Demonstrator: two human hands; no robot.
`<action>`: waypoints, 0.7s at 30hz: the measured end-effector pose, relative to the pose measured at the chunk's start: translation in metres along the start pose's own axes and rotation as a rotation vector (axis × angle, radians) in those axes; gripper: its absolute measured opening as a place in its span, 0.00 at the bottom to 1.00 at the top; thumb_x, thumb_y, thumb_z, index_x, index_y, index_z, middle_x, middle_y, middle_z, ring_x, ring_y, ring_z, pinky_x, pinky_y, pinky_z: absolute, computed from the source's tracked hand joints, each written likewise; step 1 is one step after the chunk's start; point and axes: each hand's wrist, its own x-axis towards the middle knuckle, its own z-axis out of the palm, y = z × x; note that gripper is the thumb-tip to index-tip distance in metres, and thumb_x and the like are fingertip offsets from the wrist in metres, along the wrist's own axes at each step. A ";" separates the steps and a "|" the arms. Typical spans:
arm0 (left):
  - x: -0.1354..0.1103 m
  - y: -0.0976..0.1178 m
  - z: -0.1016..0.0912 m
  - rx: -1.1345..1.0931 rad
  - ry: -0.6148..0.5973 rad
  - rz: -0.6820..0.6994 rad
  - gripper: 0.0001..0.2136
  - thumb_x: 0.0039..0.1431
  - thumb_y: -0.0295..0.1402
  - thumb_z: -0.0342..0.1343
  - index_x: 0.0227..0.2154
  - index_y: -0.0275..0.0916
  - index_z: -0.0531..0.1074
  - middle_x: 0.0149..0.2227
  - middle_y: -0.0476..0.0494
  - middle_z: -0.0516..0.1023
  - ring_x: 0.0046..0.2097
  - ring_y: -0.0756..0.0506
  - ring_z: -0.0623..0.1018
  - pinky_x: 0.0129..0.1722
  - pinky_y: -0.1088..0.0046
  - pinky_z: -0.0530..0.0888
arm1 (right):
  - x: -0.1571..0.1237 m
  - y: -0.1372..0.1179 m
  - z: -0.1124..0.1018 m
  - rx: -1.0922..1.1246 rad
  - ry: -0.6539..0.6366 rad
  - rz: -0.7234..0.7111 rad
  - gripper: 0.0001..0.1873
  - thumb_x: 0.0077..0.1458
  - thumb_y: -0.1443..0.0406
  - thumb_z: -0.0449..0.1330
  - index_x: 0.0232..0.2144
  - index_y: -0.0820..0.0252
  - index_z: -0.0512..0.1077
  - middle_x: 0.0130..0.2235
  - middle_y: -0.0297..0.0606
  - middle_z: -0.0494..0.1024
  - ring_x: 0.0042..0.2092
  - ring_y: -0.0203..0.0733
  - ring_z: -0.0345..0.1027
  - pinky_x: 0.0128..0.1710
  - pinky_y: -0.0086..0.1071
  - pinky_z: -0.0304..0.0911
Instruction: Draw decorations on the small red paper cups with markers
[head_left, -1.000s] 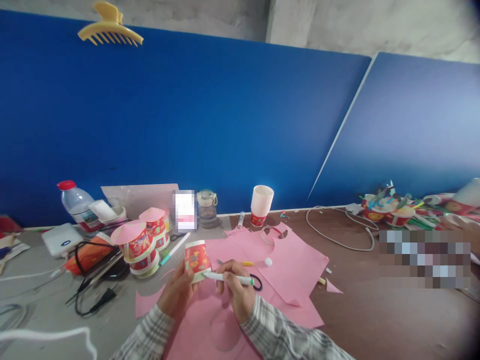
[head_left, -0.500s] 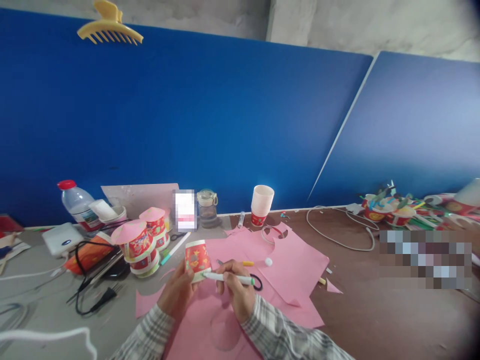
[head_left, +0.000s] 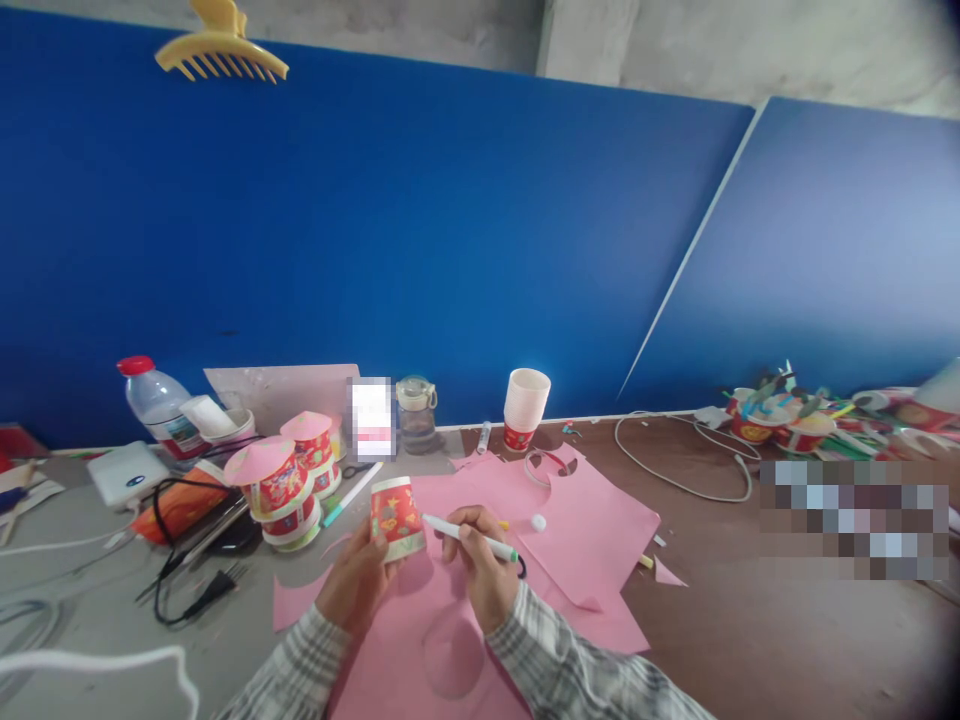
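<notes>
My left hand (head_left: 358,578) grips a red patterned paper cup (head_left: 395,515) from its left side, the cup upside down with its pale rim low. Green marks show along that rim. In my right hand (head_left: 480,565) is a white marker (head_left: 472,537) with a green end, its tip pointing left, a little apart from the cup. Under both hands lies pink paper (head_left: 420,660), with a round outline on it. Left of the cup, a second white marker (head_left: 354,495) with a turquoise end rests on the grey desk.
Paper-cup houses with pink cone roofs (head_left: 262,462) stand at left, near a black cable (head_left: 199,600) and a plastic bottle (head_left: 159,405). At the back are a clear jar (head_left: 417,415) and stacked paper cups (head_left: 526,405). A white cord (head_left: 682,485) and filled cups (head_left: 757,425) lie right.
The marker tip has drawn back from the cup's rim to the right and up. The cup stays in my left hand, tilted slightly differently.
</notes>
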 end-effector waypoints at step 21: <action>0.001 -0.001 0.002 0.029 -0.002 0.020 0.18 0.33 0.31 0.59 0.33 0.35 0.73 0.28 0.35 0.78 0.35 0.32 0.72 0.35 0.53 0.68 | -0.004 -0.002 0.003 0.000 -0.100 0.083 0.07 0.41 0.63 0.60 0.21 0.62 0.73 0.11 0.31 0.71 0.15 0.37 0.59 0.18 0.27 0.55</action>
